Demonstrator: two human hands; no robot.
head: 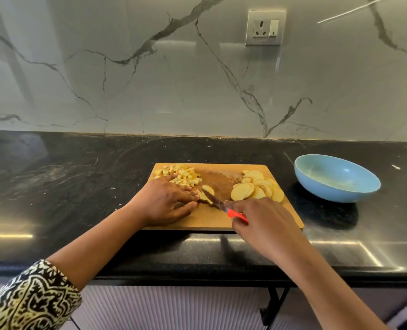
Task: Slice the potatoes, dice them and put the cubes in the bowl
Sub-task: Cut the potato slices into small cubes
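**Knife set slantwise across a potato slice on the board**

The red-handled steel knife (221, 206) lies on a diagonal – handle near and to the right, tip pointing away and to the left. Its blade crosses the pale yellow potato slice (207, 192) near the middle of the rectangular wooden cutting board (204, 222).

The right hand (264, 222) is curled round the red handle, and only a short stretch of red shows ahead of the knuckles. The left hand (166, 201) lies flat with its fingers stretched out, its fingertips resting on the left end of the slice, just beside the blade.

The slice is thin, with darker skin at its edge. Just beyond the left hand sits a heap of small yellow potato cubes (183, 175), and at the board's right side a fanned pile of round potato slices (257, 188) lies just beyond the right hand. A light blue round bowl (328, 192) stands on the black stone table (78, 175), to the right of the board and apart from it.
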